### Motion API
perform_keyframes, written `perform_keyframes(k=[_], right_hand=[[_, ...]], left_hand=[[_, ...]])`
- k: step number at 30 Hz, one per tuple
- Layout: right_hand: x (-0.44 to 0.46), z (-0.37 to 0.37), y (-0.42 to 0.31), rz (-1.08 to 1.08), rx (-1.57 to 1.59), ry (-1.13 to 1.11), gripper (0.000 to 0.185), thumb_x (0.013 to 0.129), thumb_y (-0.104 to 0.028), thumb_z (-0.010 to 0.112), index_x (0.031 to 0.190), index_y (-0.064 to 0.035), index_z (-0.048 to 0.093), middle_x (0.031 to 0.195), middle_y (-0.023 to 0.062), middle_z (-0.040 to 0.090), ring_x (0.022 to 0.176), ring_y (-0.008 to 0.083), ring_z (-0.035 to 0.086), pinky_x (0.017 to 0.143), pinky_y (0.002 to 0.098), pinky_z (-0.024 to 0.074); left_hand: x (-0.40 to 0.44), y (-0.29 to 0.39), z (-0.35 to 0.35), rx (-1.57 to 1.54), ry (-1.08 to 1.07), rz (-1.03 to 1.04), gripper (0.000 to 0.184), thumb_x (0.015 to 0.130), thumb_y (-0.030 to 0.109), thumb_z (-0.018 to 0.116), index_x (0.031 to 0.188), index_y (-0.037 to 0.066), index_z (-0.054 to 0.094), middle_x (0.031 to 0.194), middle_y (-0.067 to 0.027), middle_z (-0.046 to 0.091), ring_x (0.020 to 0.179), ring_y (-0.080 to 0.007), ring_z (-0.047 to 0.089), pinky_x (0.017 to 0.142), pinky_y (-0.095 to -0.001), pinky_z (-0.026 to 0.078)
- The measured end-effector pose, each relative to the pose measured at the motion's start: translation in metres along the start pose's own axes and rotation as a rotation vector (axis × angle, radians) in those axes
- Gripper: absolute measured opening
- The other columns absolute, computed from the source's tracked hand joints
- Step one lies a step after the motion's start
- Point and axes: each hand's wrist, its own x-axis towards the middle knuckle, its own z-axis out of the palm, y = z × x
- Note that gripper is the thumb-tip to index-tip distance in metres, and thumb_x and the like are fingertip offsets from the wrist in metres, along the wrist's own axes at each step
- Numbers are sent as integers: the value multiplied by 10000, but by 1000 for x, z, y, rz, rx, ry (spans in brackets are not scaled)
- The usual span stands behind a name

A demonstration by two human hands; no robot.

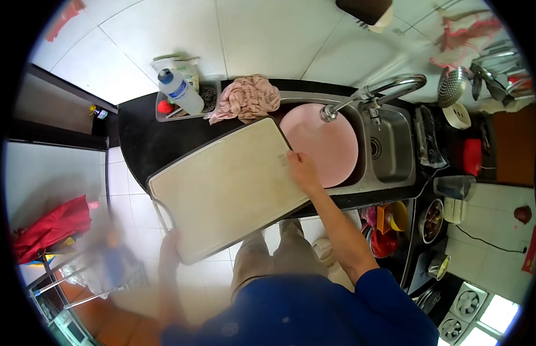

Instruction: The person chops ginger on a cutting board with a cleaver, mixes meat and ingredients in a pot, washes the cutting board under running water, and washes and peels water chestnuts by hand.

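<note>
A large cream cutting board (227, 184) with a dark rim and a handle slot at its left end is held tilted over the counter's front edge. My right hand (304, 171) grips its right edge beside the sink, thumb on the upper face. At the lower left corner, near the handle, my left hand (171, 245) is closed on the board; it looks hazy and its fingers are partly hidden. Just right of the board, a round pink basin (328, 144) sits in the left sink bowl under the faucet (331, 112).
Behind the board, a crumpled pink cloth (249, 98) and a tray (164, 117) with a white bottle (180, 91) stand on the black counter (138, 138). A second sink bowl (392, 150) lies right. Utensils such as a skimmer (452, 86) hang at upper right.
</note>
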Motion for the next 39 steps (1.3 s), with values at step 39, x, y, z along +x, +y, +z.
perform_keyframes(k=[39], right_hand=[[60,-150,-72,90,598,-454,303,1016,-344,684,1157,-77,706,927,28,705,668,129,673,600,259,552]], left_hand=[[18,96,304,-8,15,168,438,970,292,732,1260,-8,602,1113,-96,690,986,-154,666,864,-286,540]])
